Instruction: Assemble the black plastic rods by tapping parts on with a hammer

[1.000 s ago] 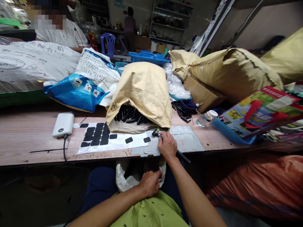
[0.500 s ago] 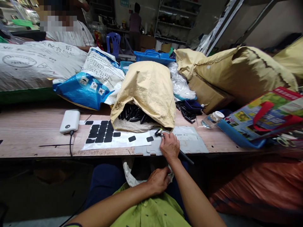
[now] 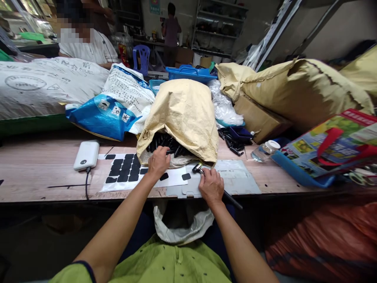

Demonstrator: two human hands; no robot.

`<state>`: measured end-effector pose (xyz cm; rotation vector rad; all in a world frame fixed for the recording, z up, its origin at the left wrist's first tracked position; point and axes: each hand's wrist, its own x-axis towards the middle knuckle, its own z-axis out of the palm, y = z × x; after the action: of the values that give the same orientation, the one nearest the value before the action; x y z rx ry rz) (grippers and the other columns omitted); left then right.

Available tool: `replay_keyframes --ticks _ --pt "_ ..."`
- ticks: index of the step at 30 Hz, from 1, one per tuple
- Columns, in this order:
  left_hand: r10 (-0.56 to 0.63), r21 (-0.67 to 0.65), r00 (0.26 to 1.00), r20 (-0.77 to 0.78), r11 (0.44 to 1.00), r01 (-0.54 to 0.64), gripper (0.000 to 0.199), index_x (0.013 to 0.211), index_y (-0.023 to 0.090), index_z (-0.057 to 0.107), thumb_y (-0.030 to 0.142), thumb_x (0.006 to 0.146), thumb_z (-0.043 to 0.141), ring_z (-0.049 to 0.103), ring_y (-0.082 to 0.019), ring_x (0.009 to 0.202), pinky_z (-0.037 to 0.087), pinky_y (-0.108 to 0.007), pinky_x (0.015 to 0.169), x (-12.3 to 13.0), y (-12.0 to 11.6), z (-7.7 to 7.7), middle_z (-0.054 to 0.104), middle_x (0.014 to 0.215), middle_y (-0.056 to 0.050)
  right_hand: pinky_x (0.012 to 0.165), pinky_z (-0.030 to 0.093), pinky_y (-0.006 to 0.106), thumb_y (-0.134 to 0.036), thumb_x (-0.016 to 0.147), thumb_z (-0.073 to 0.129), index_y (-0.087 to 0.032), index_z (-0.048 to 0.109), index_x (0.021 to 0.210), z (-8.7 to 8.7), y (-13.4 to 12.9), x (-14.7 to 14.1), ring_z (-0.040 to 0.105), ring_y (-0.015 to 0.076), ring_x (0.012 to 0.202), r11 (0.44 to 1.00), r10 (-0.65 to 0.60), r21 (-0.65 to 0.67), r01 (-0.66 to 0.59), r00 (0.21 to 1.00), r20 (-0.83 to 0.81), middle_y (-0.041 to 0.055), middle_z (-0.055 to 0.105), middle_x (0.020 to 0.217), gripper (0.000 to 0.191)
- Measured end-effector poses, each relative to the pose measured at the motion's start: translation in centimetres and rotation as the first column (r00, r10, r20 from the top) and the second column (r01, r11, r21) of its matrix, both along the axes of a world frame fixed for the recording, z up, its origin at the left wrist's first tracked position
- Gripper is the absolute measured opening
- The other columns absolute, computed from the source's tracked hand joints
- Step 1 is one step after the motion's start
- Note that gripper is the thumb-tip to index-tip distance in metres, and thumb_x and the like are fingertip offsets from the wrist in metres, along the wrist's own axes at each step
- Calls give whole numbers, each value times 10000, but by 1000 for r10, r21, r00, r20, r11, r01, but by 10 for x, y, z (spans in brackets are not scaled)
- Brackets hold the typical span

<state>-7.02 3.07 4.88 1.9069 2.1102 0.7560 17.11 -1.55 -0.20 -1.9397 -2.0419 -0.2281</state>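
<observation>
My left hand [image 3: 159,161] reaches to the mouth of a tan paper sack [image 3: 188,106], fingers bent and a little apart over a heap of slim black pieces [image 3: 176,147]. I see nothing held in it. My right hand [image 3: 212,184] is wrapped round a small hammer [image 3: 233,199] with a dark head, metal neck and long black handle. The hammer's head lies just past the fingers, above a grey sheet [image 3: 241,177] on the bench. Left of it, black rounded patches [image 3: 124,173] sit in rows on a white sheet [image 3: 176,181], which my left forearm partly covers.
A white power bank [image 3: 86,155] with a cable stands at the left. Rightward are loose black pieces [image 3: 232,143], a lidded clear jar [image 3: 265,150] and a blue tray [image 3: 306,173] with a bag. An open white sack [image 3: 182,234] hangs below the bench edge. People are beyond.
My left hand has risen from the white sack at my lap to the tan sack's mouth. My right hand keeps the hammer in nearly the same place.
</observation>
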Motion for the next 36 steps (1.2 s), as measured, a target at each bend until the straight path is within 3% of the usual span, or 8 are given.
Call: replay_keyframes --ticks 6,12,14,17,19,24,30,36 --pt "-14 -176 990 -137 984 -10 285 1171 211 693 301 914 610 645 -275 1050 505 -357 871 -19 29 -10 631 1207 -103 808 310 350 -287 957 541 -247 635 1200 1 -1 0 477 238 967 1000 16 5 -16 1000 -11 71 586 1045 263" --pt "14 -93 999 -45 995 -18 235 1079 219 716 355 907 632 636 -248 981 487 -337 834 -28 -3 -6 645 1111 -74 807 310 345 -284 957 539 -245 636 1199 2 0 1 476 237 969 1000 21 -1 -21 1000 -17 73 584 1045 264" --pt "-103 -46 993 56 993 105 209 1063 234 716 350 903 649 634 -217 959 479 -313 834 -24 -23 -8 662 1065 -45 806 308 342 -284 958 537 -243 638 1198 1 0 1 476 236 965 1000 20 -3 -20 1000 -18 73 582 1041 263" --pt "-340 -4 926 161 938 345 173 1038 234 718 312 894 661 624 -201 984 468 -300 855 -10 -44 -19 675 1021 -27 807 306 343 -288 958 541 -244 642 1194 1 0 1 476 238 964 1000 17 2 -17 1000 -13 72 581 1037 261" --pt "-408 5 896 175 910 414 162 1020 218 722 287 886 664 611 -211 1004 461 -312 877 -3 -50 -29 671 998 -37 809 307 342 -292 960 543 -248 643 1196 0 -1 1 477 238 964 1000 18 9 -17 1000 -11 69 582 1036 261" --pt "-380 51 881 281 923 381 187 1023 206 735 285 858 697 605 -202 967 458 -310 868 -5 -46 -50 640 936 -35 815 318 333 -286 960 548 -243 648 1211 -3 1 4 483 230 960 999 34 20 -34 999 -18 69 590 1036 273" --pt "-337 37 883 328 938 344 170 952 198 727 274 802 748 603 -186 896 448 -291 802 -8 -42 -53 653 894 -18 853 395 325 -255 985 480 -212 666 1200 13 -1 3 532 229 982 993 116 34 -111 979 -165 81 616 1025 287" --pt "-337 17 876 345 935 353 179 970 223 756 296 808 743 600 -192 917 451 -294 814 -8 -42 -53 636 893 -16 904 479 306 -283 1021 429 -196 658 1235 38 -18 -36 617 204 982 928 356 78 -363 809 -468 86 659 1028 325"
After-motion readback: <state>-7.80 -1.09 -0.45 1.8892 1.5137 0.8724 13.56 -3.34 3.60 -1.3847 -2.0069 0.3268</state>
